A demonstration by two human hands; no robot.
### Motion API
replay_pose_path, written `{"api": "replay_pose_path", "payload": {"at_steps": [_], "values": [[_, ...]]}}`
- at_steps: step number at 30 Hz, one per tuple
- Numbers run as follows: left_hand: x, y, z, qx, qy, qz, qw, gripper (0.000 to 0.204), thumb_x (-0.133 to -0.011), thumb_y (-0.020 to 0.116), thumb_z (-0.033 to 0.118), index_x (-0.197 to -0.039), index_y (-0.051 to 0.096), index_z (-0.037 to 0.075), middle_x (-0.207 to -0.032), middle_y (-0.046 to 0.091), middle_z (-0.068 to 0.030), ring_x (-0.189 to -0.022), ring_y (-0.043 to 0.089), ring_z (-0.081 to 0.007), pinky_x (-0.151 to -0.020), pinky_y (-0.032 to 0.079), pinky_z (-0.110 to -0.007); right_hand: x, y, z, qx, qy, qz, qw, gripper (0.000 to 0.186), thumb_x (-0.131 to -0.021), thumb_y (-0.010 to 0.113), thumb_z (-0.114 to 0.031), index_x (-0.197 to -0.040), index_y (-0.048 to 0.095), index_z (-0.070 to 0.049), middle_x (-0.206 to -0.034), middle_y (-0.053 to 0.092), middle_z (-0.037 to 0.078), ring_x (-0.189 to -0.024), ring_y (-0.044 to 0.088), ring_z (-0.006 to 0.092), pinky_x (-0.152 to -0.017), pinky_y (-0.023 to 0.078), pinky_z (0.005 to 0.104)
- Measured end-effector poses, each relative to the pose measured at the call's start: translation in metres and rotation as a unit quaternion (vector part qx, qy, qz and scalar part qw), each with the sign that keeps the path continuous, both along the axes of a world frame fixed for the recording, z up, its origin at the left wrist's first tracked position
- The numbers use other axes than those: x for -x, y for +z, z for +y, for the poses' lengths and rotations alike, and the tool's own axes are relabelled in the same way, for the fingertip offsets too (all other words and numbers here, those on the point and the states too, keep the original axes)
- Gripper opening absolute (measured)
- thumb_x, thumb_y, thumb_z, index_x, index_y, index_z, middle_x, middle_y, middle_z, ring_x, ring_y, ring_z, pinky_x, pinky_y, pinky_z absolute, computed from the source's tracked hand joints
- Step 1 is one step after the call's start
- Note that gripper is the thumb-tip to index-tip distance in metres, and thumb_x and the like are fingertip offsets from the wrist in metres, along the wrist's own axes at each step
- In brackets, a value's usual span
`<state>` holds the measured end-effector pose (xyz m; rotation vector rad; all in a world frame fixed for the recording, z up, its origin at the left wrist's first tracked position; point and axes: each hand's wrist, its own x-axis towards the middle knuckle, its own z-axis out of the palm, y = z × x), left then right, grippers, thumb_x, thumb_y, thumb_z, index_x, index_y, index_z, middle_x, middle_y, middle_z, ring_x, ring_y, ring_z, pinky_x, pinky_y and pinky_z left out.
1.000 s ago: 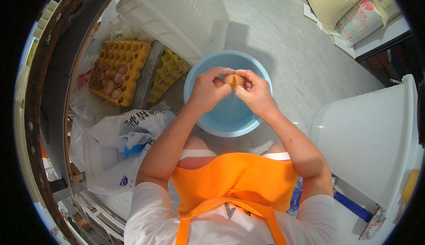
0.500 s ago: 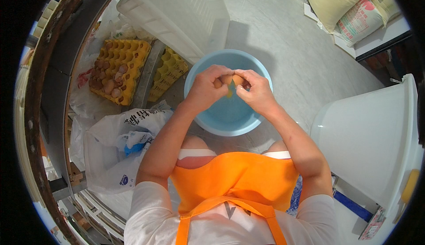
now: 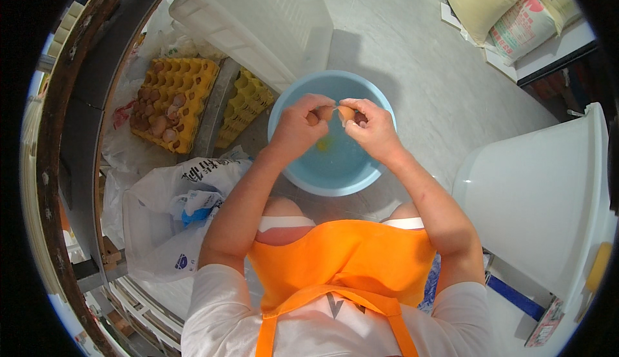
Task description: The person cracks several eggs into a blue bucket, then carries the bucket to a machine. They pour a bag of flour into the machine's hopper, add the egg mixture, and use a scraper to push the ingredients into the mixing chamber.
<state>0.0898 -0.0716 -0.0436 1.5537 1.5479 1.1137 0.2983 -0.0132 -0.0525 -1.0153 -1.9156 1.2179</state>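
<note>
Left hand (image 3: 298, 127): fingers closed on the left half of a cracked egg (image 3: 335, 113), thumb at the break.

Right hand (image 3: 373, 127): fingers closed on the right half of the same egg, thumb likewise at the break. Both hands meet over the far half of the bowl (image 3: 380, 164).

Egg: brown shell, held above the bowl, split across its middle. Long axis lies roughly level, left to right; the two halves tilt apart with the open break facing down.

Yolk (image 3: 322, 143): yellow spot below the hands, in the clear liquid at the bottom of the bowl. Whether it has landed or is falling cannot be told.

Bowl: round, light blue plastic, on the floor (image 3: 412, 67) in front of the person's knees.

Progress, as judged: this egg is cracked and looks emptied; the shell halves remain in hand, not yet put down.

Trays (image 3: 171, 102): yellow egg trays at the left on the floor, the nearer one holding brown eggs or shells at its left end, most cups bare; a second stack (image 3: 245, 102) lies beside it.

Crate (image 3: 258, 22): white, at the far left.

Bags (image 3: 174, 196): white plastic, by the left knee.

Bucket (image 3: 541, 196): large, white, at the right.

Sacks (image 3: 509, 9): far right corner.

Apron (image 3: 342, 260): orange, worn by the person.
</note>
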Motion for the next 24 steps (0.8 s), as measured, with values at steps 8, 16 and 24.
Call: {"api": "replay_pose_path", "payload": {"at_steps": [8, 16, 24], "values": [[0.008, -0.009, 0.005, 0.065, 0.008, -0.081, 0.995, 0.040, -0.085, 0.073, 0.000, -0.125, 0.073, 0.007, -0.110, 0.072, -0.0011, -0.091, 0.065, -0.0095, -0.084, 0.055, -0.027, 0.004, -0.006, 0.004, 0.132, 0.018, 0.075, 0.988, 0.040, -0.092, 0.066, -0.003, -0.131, 0.066, 0.004, -0.114, 0.071, 0.009, -0.093, 0.068, 0.0109, -0.085, 0.056, 0.0259], [0.011, -0.013, 0.005, 0.086, -0.083, -0.186, 0.975, 0.047, -0.085, 0.078, 0.006, -0.131, 0.070, 0.008, -0.112, 0.071, -0.0015, -0.092, 0.065, -0.0095, -0.084, 0.056, -0.028, 0.009, -0.002, -0.003, 0.213, 0.014, 0.154, 0.965, 0.032, -0.092, 0.078, -0.007, -0.120, 0.062, 0.001, -0.104, 0.069, 0.008, -0.088, 0.067, 0.0112, -0.076, 0.055, 0.0260], [0.030, 0.004, -0.011, 0.186, -0.069, -0.231, 0.952, 0.047, -0.086, 0.077, 0.009, -0.132, 0.069, 0.010, -0.109, 0.072, -0.0010, -0.087, 0.064, -0.0094, -0.074, 0.055, -0.027, 0.013, 0.000, -0.003, 0.197, 0.057, 0.082, 0.975, 0.033, -0.094, 0.078, -0.009, -0.123, 0.065, 0.000, -0.103, 0.068, 0.003, -0.086, 0.063, 0.0087, -0.075, 0.053, 0.0262]]}}
